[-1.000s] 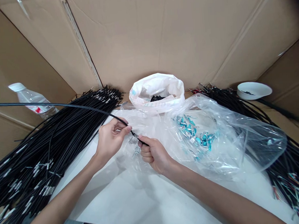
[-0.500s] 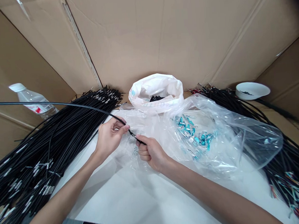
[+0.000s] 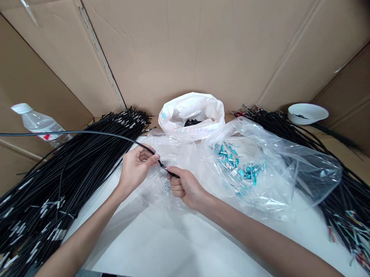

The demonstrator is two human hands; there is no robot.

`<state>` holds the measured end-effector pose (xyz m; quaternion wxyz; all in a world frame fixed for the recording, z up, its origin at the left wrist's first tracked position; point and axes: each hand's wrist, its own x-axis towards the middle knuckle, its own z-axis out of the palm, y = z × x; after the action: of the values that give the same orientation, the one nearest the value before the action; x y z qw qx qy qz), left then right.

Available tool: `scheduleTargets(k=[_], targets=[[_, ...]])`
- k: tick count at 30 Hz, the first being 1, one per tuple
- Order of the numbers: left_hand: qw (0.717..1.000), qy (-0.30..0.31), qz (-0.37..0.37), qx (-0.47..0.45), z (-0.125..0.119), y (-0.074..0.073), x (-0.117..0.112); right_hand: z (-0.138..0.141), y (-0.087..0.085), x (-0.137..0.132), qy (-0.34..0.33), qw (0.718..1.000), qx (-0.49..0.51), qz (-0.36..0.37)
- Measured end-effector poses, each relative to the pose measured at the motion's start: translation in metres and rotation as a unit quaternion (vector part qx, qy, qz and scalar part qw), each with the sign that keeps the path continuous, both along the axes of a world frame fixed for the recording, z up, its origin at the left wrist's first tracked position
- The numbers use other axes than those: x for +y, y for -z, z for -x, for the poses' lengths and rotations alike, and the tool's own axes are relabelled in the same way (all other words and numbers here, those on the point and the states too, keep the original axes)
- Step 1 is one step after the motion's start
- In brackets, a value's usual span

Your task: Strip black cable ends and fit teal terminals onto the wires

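My left hand (image 3: 137, 166) pinches a black cable (image 3: 108, 135) close to its end, between thumb and fingertips. From there the cable arcs out of view to the left. My right hand (image 3: 188, 186) is closed, thumb on top, around a slim black piece (image 3: 174, 174) at the cable's end. A small shiny metallic bit (image 3: 164, 167) shows in the short gap between both hands. How it joins the black piece is too small to tell. Under the hands lies clear plastic (image 3: 156, 187) on a white sheet (image 3: 141, 243).
A large bundle of black cables (image 3: 79, 162) lies left, beside a tilted plastic bottle (image 3: 43, 125). Behind stands a white bag (image 3: 192, 131) with black pieces inside. To the right are a clear bag with blue metallic parts (image 3: 250, 172), a white bowl (image 3: 311, 115) and more cables (image 3: 337, 187).
The cable's long left part has sunk slightly. Both hands keep nearly the same grip and place; the view has shifted a little.
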<state>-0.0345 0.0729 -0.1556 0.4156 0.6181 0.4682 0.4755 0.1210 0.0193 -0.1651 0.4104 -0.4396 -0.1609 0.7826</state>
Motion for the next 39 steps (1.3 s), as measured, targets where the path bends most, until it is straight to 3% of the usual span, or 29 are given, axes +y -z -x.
scheduleTargets(k=[8,16,25,33,39], targets=[[0.999,0.009,-0.033,0.017,0.004,0.004,0.005,-0.002,-0.005,-0.006,0.009,1.000,-0.004,0.008],[0.999,-0.012,-0.032,-0.017,0.008,-0.011,0.004,-0.003,-0.003,-0.011,0.003,1.000,-0.021,0.010],[1.000,0.009,-0.021,-0.005,0.007,-0.006,0.004,-0.002,-0.012,-0.009,0.039,0.999,-0.008,-0.002],[0.999,0.033,-0.023,-0.001,0.001,-0.032,-0.004,-0.010,-0.017,-0.013,0.047,0.999,-0.012,-0.023],[0.997,0.073,-0.005,0.037,0.001,-0.040,-0.007,-0.018,-0.019,-0.025,-0.009,0.999,-0.037,-0.029]])
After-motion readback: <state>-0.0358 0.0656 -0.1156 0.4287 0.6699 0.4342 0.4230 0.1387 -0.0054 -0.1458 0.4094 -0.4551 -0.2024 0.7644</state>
